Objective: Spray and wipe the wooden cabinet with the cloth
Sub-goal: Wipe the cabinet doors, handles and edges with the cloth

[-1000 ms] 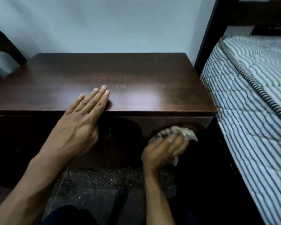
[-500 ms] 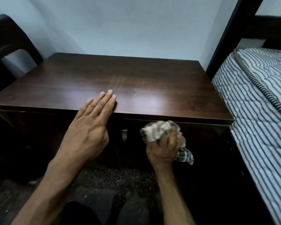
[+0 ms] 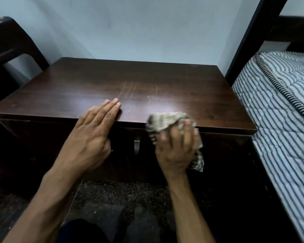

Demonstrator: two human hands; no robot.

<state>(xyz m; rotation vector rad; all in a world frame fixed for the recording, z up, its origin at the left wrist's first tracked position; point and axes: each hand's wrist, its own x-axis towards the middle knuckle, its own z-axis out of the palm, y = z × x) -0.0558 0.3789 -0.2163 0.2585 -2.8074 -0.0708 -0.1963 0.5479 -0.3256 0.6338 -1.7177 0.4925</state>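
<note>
The dark wooden cabinet [image 3: 130, 85] fills the middle of the head view, with faint scratch marks on its glossy top. My left hand [image 3: 91, 137] lies flat, fingers together, with the fingertips resting on the top's front edge. My right hand [image 3: 176, 149] grips a crumpled checked cloth [image 3: 165, 121] and holds it against the front edge, right of centre. The cloth bulges above the fingers onto the top, and a tail of it hangs below the hand. No spray bottle is in view.
A bed with a striped mattress [image 3: 279, 111] and a dark frame post [image 3: 253, 37] stands close on the right. A dark chair [image 3: 11, 46] sits at the left by the pale wall. A metal door handle [image 3: 136, 145] shows below the top. Dark carpet [image 3: 121, 193] lies underneath.
My right hand has risen with the cloth from the cabinet's front panel up to the top's front edge. The left hand has stayed on the top while the view shifted.
</note>
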